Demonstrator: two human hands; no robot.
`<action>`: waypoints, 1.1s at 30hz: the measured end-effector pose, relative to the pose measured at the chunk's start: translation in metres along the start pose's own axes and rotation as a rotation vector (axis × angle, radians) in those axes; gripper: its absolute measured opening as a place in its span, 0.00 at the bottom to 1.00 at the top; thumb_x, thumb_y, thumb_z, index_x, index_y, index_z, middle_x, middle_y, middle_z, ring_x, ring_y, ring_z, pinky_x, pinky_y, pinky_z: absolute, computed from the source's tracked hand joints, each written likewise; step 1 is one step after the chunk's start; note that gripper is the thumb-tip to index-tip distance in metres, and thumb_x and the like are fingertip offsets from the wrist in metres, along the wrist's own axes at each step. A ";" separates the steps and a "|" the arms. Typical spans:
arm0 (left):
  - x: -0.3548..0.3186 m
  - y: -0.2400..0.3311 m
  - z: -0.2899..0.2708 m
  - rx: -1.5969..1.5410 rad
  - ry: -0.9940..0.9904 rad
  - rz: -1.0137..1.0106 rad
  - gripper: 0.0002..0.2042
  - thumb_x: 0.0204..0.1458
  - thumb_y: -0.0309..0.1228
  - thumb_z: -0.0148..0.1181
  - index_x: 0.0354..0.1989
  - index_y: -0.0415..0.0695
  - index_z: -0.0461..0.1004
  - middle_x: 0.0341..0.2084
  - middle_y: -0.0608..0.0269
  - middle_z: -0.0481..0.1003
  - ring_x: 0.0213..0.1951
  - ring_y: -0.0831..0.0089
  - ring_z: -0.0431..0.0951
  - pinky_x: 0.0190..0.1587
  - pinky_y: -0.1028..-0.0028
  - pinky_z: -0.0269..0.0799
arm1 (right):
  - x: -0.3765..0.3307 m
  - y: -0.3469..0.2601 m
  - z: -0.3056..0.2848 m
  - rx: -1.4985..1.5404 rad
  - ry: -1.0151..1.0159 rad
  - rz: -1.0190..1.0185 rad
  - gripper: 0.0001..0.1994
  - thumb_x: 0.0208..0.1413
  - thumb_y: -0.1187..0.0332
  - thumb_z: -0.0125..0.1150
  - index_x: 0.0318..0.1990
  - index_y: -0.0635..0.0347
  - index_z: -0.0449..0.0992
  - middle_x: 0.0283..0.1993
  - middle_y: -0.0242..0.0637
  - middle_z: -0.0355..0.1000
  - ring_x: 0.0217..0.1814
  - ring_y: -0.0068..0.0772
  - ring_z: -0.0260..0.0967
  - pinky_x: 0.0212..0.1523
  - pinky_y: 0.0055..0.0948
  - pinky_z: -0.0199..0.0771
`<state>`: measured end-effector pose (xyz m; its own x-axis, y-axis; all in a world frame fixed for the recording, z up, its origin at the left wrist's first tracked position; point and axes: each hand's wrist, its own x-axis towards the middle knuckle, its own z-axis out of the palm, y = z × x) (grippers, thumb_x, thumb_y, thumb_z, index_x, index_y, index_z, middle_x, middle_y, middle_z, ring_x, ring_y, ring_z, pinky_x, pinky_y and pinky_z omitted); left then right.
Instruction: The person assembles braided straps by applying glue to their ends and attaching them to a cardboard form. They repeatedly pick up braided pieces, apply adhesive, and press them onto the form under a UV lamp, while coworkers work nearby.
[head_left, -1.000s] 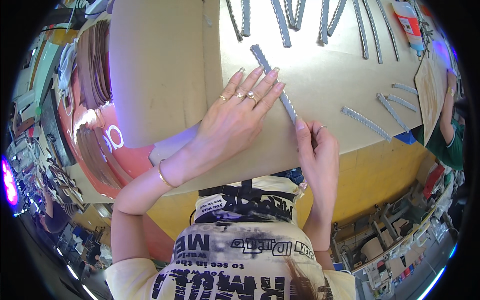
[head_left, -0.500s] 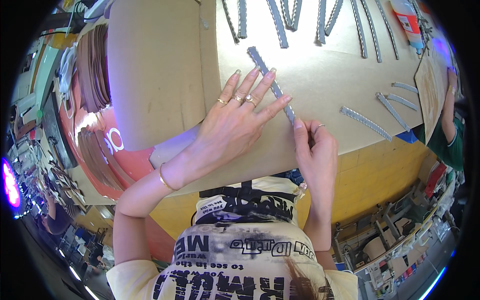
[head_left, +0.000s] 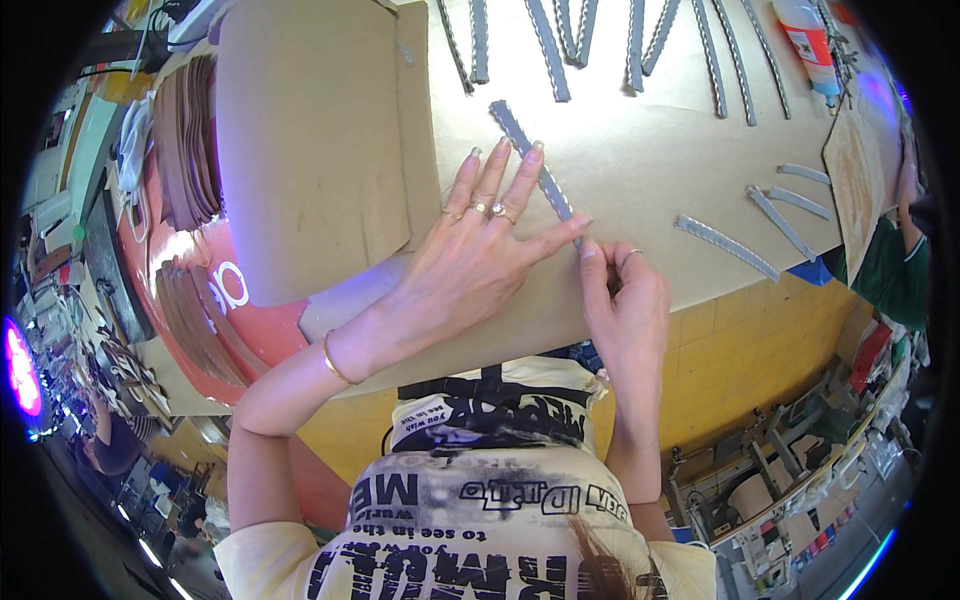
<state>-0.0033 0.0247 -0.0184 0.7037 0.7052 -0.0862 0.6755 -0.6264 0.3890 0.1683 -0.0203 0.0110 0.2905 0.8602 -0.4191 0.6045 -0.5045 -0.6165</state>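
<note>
A narrow dark grey strip with a pale braided edge (head_left: 548,187) lies slantwise on the tan table board, its far end pointing away to the left. My left hand (head_left: 468,245) rests over it, fingers spread, with the fingertips pressing on the strip. Its index fingertip is close to my right thumb. At the near end of the strip my right hand (head_left: 627,298) is closed in a pinch between thumb and fingers; the pinched tip itself is mostly covered.
Several similar strips (head_left: 547,50) are laid out along the far side. Shorter grey strips (head_left: 727,247) lie to the right, near a brown board (head_left: 858,190). A red-and-white bottle (head_left: 808,45) is at the far right. On the left are cardboard (head_left: 310,150) and stacked brown strips (head_left: 187,140).
My left index finger has slid along the strip toward my right hand. My right hand still pinches the near end, and the whole view has shifted slightly.
</note>
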 end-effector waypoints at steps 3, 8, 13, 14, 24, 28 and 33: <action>-0.002 0.002 0.000 -0.020 0.040 -0.023 0.30 0.51 0.29 0.58 0.66 0.59 0.63 0.71 0.44 0.48 0.70 0.41 0.50 0.69 0.44 0.45 | 0.000 -0.001 0.000 -0.011 0.000 -0.005 0.16 0.61 0.63 0.56 0.25 0.66 0.74 0.16 0.45 0.69 0.17 0.47 0.68 0.23 0.40 0.65; -0.006 0.003 0.002 0.066 0.024 0.098 0.25 0.54 0.31 0.58 0.63 0.49 0.66 0.69 0.55 0.57 0.69 0.56 0.57 0.68 0.50 0.50 | 0.001 0.001 0.000 -0.010 -0.019 0.013 0.15 0.61 0.64 0.56 0.25 0.66 0.74 0.16 0.46 0.69 0.17 0.47 0.68 0.23 0.39 0.65; -0.005 0.001 0.004 -0.006 0.035 0.108 0.24 0.54 0.31 0.58 0.61 0.44 0.66 0.67 0.57 0.61 0.67 0.61 0.61 0.68 0.57 0.54 | -0.004 0.005 -0.001 0.119 -0.016 0.015 0.14 0.62 0.65 0.57 0.28 0.68 0.74 0.16 0.42 0.67 0.15 0.35 0.63 0.21 0.33 0.63; -0.005 0.001 0.004 -0.015 0.041 0.111 0.24 0.54 0.31 0.58 0.61 0.44 0.66 0.67 0.57 0.61 0.67 0.61 0.61 0.68 0.58 0.55 | -0.006 0.007 -0.003 0.160 -0.038 0.045 0.14 0.62 0.65 0.57 0.29 0.68 0.75 0.15 0.40 0.67 0.15 0.31 0.62 0.21 0.32 0.62; -0.007 -0.002 0.006 -0.006 -0.003 0.173 0.28 0.48 0.30 0.59 0.61 0.58 0.67 0.69 0.50 0.55 0.70 0.55 0.56 0.70 0.56 0.49 | -0.016 0.021 -0.012 0.284 -0.073 0.145 0.14 0.63 0.66 0.58 0.29 0.69 0.75 0.15 0.29 0.62 0.18 0.15 0.54 0.19 0.24 0.56; -0.008 -0.001 0.006 0.012 -0.022 0.174 0.28 0.47 0.30 0.60 0.60 0.64 0.68 0.70 0.49 0.53 0.70 0.53 0.55 0.70 0.56 0.49 | -0.013 0.017 -0.013 0.290 -0.074 0.145 0.14 0.61 0.66 0.58 0.27 0.69 0.75 0.14 0.30 0.62 0.17 0.16 0.55 0.19 0.24 0.56; -0.007 0.001 0.005 -0.001 -0.013 0.158 0.27 0.46 0.29 0.60 0.58 0.66 0.71 0.70 0.47 0.53 0.71 0.53 0.53 0.70 0.58 0.48 | -0.003 0.012 -0.019 0.244 -0.109 0.141 0.14 0.59 0.67 0.57 0.26 0.69 0.75 0.14 0.32 0.61 0.17 0.18 0.55 0.19 0.27 0.56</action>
<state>-0.0066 0.0172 -0.0217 0.8040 0.5936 -0.0359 0.5561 -0.7290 0.3991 0.1889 -0.0273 0.0177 0.2694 0.7739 -0.5731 0.3639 -0.6328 -0.6835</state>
